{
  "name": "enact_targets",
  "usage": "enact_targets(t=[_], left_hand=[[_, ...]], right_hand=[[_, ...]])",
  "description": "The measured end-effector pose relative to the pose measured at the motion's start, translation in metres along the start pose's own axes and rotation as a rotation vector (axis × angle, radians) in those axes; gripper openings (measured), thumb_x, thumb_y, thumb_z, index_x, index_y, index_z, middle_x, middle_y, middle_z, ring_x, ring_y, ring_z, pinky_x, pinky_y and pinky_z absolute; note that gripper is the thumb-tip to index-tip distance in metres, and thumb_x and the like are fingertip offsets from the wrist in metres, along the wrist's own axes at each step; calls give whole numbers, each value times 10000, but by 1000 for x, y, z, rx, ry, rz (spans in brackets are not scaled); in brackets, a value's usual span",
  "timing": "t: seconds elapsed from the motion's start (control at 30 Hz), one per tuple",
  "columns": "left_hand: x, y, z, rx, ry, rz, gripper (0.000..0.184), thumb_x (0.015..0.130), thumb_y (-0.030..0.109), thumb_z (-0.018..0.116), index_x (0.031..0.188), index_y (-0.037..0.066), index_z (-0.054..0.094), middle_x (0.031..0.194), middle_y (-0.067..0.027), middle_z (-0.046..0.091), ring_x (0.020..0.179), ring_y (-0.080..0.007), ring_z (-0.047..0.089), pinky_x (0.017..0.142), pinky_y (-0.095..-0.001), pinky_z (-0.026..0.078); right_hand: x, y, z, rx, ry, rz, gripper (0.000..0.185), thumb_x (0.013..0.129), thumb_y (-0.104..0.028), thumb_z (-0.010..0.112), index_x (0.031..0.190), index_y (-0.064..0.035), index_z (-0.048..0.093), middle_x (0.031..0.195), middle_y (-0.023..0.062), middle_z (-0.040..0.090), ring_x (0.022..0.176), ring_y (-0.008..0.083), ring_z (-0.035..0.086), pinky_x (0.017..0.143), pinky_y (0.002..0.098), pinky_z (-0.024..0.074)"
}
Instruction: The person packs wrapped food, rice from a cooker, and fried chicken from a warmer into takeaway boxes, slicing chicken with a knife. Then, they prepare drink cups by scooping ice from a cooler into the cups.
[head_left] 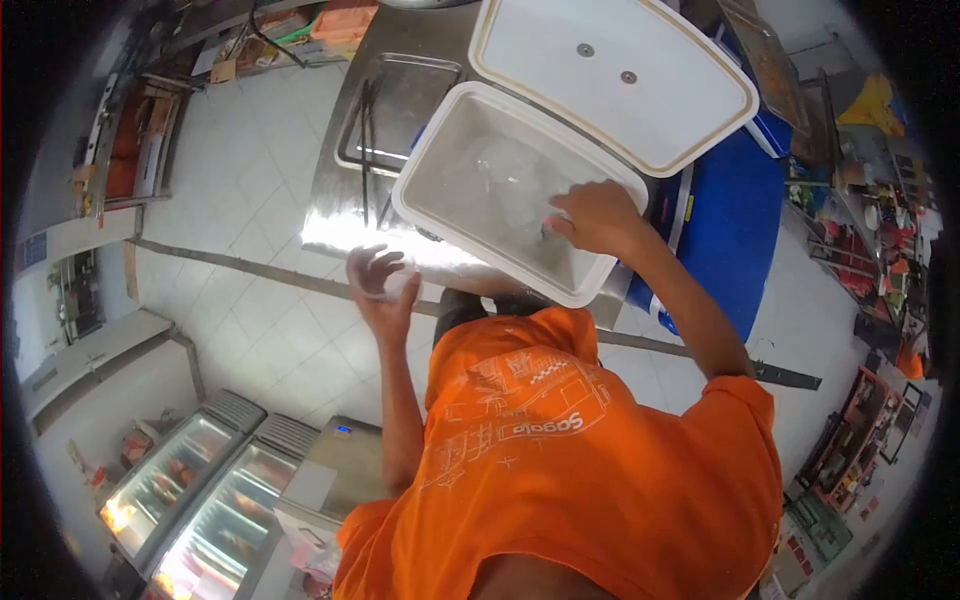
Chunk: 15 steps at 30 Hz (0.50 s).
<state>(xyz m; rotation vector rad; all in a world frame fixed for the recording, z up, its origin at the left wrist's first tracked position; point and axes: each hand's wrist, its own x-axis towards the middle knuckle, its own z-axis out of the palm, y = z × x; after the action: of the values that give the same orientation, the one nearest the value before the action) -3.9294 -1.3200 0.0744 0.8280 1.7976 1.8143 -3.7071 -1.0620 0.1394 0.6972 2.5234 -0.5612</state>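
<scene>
My left hand (378, 290) is raised in front of the metal counter, its fingers curled around a clear cup (402, 284), which looks like thin plastic. Over the right end of a white cooler box (487, 252), my right hand (598, 217) reaches in past the rim. Its fingers are closed together, with a small dark bit at the fingertips that I cannot make out. Inside the box lies a pale, glossy mass of ice (512, 168). The white lid (625, 45) is swung back behind the box.
A stainless counter (335, 205) carries the box, with a recessed tray (400, 85) and thin dark rods (366, 150) on the left. A blue cooler (735, 225) stands at the right. Glass-front display fridges (215, 510) are at the lower left, cluttered shelves (860, 240) at the right.
</scene>
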Motion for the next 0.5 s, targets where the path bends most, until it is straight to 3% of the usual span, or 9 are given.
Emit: enact_targets(t=[0.07, 0.23, 0.33, 0.43, 0.5], left_hand=[[4, 7, -5, -50, 24, 14, 825, 751, 54, 812, 1434, 21, 350, 1271, -112, 532, 1065, -221, 612, 851, -314, 533], [16, 3, -18, -54, -16, -39, 824, 762, 60, 796, 1449, 11, 344, 1302, -127, 519, 1092, -235, 608, 903, -316, 532], [28, 5, -18, -30, -135, -38, 835, 744, 40, 790, 1449, 9, 343, 1282, -128, 530, 1076, -238, 613, 902, -319, 534], [42, 5, -27, -59, -258, 5, 819, 724, 1, 766, 1432, 22, 356, 1258, -133, 539, 1065, -236, 616, 858, -328, 545], [49, 10, -33, -87, -311, -14, 812, 715, -7, 772, 1416, 25, 364, 1239, -139, 542, 1057, -232, 618, 852, -335, 541]], right_hand=[[-42, -26, -52, 414, 85, -116, 445, 913, -390, 592, 1281, -144, 630, 1127, 169, 696, 1060, 314, 662, 895, 522, 494], [-113, -154, -29, 1322, -39, -1227, 583, 926, -402, 657, 1375, -44, 554, 1368, 213, 554, 1290, 361, 501, 1098, 451, 351], [-126, -211, -18, 1384, 84, -1327, 454, 917, -395, 664, 1149, -5, 678, 1213, 171, 636, 1220, 310, 540, 1060, 466, 381], [-127, -227, -33, 1231, 371, -1229, 356, 971, -333, 604, 989, 10, 693, 964, 107, 679, 1028, 278, 615, 948, 437, 435], [-121, -238, -35, 1350, 395, -1130, 330, 994, -289, 574, 955, 19, 684, 861, 76, 664, 886, 228, 626, 839, 390, 463]])
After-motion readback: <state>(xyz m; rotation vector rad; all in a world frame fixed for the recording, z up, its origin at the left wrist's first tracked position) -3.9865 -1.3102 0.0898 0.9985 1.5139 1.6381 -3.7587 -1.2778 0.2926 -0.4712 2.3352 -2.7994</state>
